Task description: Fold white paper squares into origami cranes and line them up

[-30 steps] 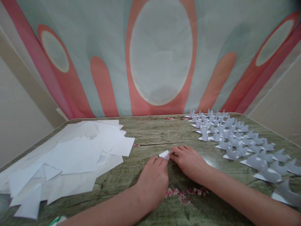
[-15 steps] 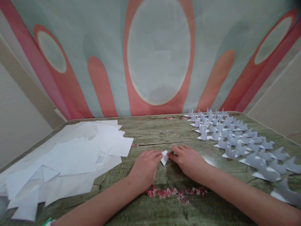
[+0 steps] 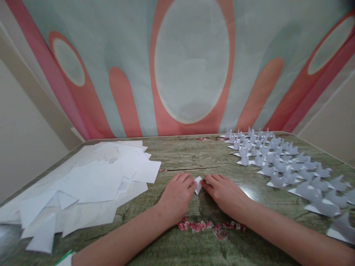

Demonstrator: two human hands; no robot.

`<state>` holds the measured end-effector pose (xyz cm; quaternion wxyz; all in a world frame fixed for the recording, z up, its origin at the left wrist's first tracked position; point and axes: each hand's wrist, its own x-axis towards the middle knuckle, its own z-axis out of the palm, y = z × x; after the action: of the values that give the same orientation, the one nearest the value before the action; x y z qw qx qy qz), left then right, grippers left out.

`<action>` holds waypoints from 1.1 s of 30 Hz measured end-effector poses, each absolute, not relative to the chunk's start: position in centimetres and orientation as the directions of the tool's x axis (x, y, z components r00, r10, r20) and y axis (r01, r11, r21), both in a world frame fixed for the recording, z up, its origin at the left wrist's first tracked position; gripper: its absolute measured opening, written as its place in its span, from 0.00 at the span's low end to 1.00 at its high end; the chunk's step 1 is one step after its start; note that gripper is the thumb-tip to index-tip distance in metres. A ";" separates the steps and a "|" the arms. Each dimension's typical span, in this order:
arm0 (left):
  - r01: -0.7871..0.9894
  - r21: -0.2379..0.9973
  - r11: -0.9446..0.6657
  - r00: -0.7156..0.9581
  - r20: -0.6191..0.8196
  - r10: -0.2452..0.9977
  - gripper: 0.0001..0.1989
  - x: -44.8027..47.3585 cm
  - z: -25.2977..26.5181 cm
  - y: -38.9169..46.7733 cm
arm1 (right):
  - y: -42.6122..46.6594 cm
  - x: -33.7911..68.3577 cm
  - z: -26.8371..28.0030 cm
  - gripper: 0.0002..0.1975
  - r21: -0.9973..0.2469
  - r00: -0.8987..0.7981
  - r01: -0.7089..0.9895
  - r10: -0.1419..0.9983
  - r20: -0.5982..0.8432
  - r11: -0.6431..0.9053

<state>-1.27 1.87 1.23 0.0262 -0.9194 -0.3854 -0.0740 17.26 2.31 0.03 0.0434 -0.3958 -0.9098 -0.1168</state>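
Between my two hands, at the middle of the table, is a small folded piece of white paper [image 3: 198, 185]. My left hand [image 3: 177, 194] has its fingers closed at the paper's left edge. From the other side, my right hand [image 3: 223, 190] pinches the right edge with thumb and fingertips. Only a narrow diamond-shaped part of the paper shows; the fingers cover the rest.
Loose white paper sheets [image 3: 91, 181] lie in a spread pile on the left. Several rows of folded paper birds [image 3: 277, 180] stand on the right of the wood-patterned table [image 3: 183, 153]. Behind its far edge hangs a patterned backdrop [image 3: 191, 62].
The whole view has shifted slightly, so things sit a little farther right. My right fingers have closed in along the folded paper, and less of it shows between my hands.
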 end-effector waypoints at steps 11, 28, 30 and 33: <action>0.670 0.331 -0.664 0.626 0.229 0.746 0.17 -2.0 0.3 2.9 | 1.5 17.0 0.1 0.09 0.035 -0.706 0.698 0.678 0.206 0.716; 0.527 0.713 -0.463 0.466 0.213 0.859 0.23 -2.7 -0.4 4.4 | 3.3 17.8 -1.6 0.10 -0.304 -0.583 0.655 0.719 0.378 0.691; 0.530 0.712 -0.460 0.463 0.212 0.861 0.23 -2.7 -0.4 4.4 | 3.3 17.8 -1.6 0.10 -0.326 -0.575 0.650 0.725 0.379 0.686; 0.533 0.709 -0.462 0.462 0.213 0.861 0.23 -2.7 -0.4 4.5 | 3.3 17.8 -1.7 0.10 -0.371 -0.558 0.636 0.735 0.385 0.677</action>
<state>-2.70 4.46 -0.39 -0.2863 -0.8058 -0.4325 -0.2858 17.80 3.33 -1.66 0.2616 -0.3904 -0.8776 0.0950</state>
